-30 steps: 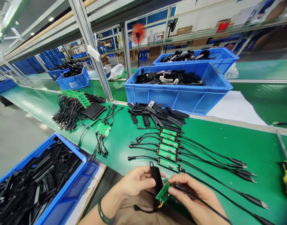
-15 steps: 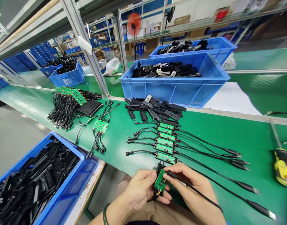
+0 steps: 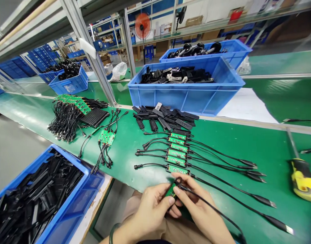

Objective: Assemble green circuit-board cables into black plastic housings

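Note:
Between my two hands, at the table's front edge, is a small green circuit board (image 3: 171, 191) in a black plastic case, partly hidden by my fingers. My left hand (image 3: 156, 203) is closed around its near end, thumb pressed on top. Thumb and fingers of my right hand (image 3: 192, 196) pinch the far end, where a black cable (image 3: 213, 207) leaves the board and runs to the right. Just beyond lies a column of several cased circuit boards (image 3: 177, 153), short connector leads to the left and long USB cables (image 3: 228, 189) to the right.
Black covers (image 3: 165, 117) lie heaped before a blue bin (image 3: 185, 96) of similar parts. Bare boards with leads (image 3: 107, 136) and a cable bundle (image 3: 66, 118) sit at left. A blue crate (image 3: 69, 203) of black cases stands front left, a yellow-handled screwdriver (image 3: 304, 179) at right.
My right fingers have moved over the far end of the board, and my left thumb has slid down onto its face. More of the board is now covered. The view has shifted slightly.

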Demonstrator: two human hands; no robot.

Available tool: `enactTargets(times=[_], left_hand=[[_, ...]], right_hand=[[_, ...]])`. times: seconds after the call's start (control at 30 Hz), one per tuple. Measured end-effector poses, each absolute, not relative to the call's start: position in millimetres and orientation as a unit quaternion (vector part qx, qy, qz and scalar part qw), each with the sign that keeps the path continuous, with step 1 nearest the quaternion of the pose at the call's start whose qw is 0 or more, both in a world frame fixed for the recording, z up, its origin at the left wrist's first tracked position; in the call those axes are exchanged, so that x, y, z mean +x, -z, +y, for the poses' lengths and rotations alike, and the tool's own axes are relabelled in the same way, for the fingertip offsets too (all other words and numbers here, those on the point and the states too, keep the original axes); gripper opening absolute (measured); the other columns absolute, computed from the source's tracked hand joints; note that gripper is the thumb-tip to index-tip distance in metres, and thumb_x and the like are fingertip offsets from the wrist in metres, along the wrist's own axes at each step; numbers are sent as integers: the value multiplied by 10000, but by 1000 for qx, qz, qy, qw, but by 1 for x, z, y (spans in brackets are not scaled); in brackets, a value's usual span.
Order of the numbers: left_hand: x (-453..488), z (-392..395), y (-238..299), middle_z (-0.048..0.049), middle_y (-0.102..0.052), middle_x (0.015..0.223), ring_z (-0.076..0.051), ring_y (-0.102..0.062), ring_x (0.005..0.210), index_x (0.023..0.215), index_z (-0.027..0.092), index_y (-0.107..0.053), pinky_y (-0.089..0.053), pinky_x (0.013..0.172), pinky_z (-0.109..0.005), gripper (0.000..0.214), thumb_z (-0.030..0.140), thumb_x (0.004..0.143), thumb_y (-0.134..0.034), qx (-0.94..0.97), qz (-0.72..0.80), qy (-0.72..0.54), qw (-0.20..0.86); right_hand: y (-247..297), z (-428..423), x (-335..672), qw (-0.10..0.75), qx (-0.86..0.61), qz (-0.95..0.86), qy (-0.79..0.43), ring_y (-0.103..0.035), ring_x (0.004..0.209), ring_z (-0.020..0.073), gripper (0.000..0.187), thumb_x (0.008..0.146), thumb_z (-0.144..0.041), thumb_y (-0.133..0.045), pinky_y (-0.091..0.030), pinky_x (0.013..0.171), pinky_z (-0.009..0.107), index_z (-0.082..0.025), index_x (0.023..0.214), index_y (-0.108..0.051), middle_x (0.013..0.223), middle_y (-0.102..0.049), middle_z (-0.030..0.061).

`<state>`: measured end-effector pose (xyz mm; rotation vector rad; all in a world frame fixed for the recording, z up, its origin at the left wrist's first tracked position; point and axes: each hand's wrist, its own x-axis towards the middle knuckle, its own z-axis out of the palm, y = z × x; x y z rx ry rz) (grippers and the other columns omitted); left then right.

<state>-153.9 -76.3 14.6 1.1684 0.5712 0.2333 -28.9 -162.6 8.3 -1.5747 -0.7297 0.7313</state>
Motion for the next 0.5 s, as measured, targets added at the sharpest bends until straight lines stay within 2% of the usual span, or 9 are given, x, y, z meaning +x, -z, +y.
enactTargets(times=[0.13, 0.27, 0.33, 0.4, 0.5], left_hand=[[-157, -81, -10, -53, -677, 741, -147, -672, 657, 951, 160, -497, -556, 644, -248, 384, 515, 869, -617, 613, 307, -112, 719], [-157, -83, -5, -45, -671, 751, -158, -678, 659, 924, 170, -490, -566, 653, -269, 379, 511, 849, -639, 598, 317, -102, 729], [-157, -75, -7, -59, -679, 807, -168, -679, 702, 958, 162, -542, -566, 651, -269, 361, 492, 853, -643, 593, 304, -107, 738], [-160, -61, -13, -74, -673, 902, -179, -662, 770, 1003, 166, -641, -550, 613, -249, 310, 446, 869, -640, 641, 293, -118, 700], [-163, -38, -23, -38, -659, 875, -177, -604, 781, 1054, 259, -742, -508, 634, -254, 222, 336, 853, -690, 773, 283, -120, 555]], right_hand=[[-5, -165, -37, 600, -667, -279, -344, -622, 604, 153, 237, 837, -384, -591, -526, 548, 217, -212, 993, -636, 706, -632, -9], [-1, -164, -37, 597, -678, -285, -319, -563, 523, 131, 174, 850, -367, -580, -493, 499, 205, -215, 926, -617, 661, -608, -22], [0, -167, -31, 579, -689, -309, -309, -604, 586, 149, 235, 839, -419, -609, -514, 544, 216, -207, 938, -630, 710, -644, 4], [1, -174, -24, 535, -689, -330, -361, -600, 565, 145, 318, 843, -512, -608, -502, 531, 212, -196, 841, -640, 660, -637, 11], [2, -190, -17, 468, -591, -381, -536, -523, 406, 119, 611, 897, -698, -395, -445, 421, 199, -171, 672, -608, 474, -533, 3]])
